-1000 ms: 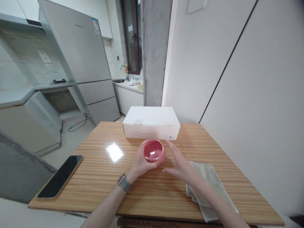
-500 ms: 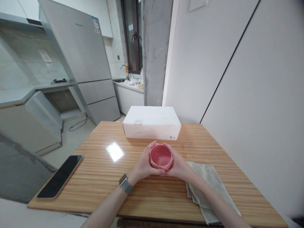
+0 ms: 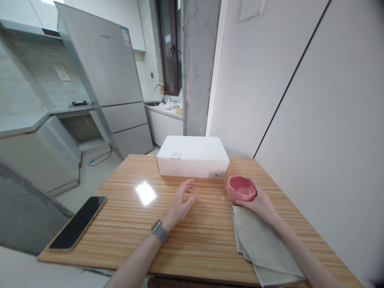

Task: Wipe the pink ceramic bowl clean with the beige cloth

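A pink ashtray-like bowl (image 3: 240, 189) with notches in its rim is at the right of the table, just above the folded cloth. My right hand (image 3: 260, 202) grips it from its right side, thumb in front and fingers behind. Whether the bowl touches the tabletop I cannot tell. My left hand (image 3: 181, 204), with a watch on the wrist, is over the middle of the table, fingers curved and apart, holding nothing. Under my right forearm lies the grey-green cloth (image 3: 261, 244).
A white box (image 3: 192, 166) stands at the table's far edge. On the left lies a dark-screened phone (image 3: 78, 224). The wooden table (image 3: 192, 256) meets a white wall (image 3: 315, 140) on the right. Beyond it are a fridge (image 3: 105, 68) and a sink counter.
The pink bowl has moved right, carried by my right hand, from between both hands to above the cloth. My left hand has let go of it and opened.
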The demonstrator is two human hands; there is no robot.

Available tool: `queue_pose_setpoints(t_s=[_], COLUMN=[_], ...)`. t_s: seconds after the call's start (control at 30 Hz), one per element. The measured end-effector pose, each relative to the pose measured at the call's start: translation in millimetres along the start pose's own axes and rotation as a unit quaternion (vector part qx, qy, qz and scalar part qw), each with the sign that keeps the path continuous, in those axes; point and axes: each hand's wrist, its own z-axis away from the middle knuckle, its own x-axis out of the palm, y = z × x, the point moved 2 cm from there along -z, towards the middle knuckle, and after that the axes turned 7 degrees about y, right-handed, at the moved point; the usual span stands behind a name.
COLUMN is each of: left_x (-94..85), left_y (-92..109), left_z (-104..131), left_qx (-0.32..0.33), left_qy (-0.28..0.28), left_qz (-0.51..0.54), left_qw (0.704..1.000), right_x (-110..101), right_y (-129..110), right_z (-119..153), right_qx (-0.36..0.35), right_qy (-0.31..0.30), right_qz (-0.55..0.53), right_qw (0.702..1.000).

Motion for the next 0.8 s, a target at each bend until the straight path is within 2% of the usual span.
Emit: queue_pose_setpoints(t_s=[0.17,0.4,0.67,0.8], left_x=[0.6,-0.8,-1.5,-2.8], left_y=[0,-6,-10,-8], left_z=[0,-3,-4,-4], left_qx=[0.002,-0.031,-0.046,-0.047], left_qy=[-0.007,0.010,0.012,0.006], left_qz=[-0.014,-0.015,-0.031,-0.049], left_qw=[1.000,0.999,0.998,0.998], right_x=[-12,-9,-4,-6], right_y=[18,42,42,44], right_z=[-8,-11,-12,-10], right_qx=[-0.009,-0.014,-0.045,-0.019], right_qy=[0.004,-0.007,-0.019,-0.050], right_qz=[0.036,0.043,0.017,0.019], right_qw=[0.999,0.999,0.999,0.998])
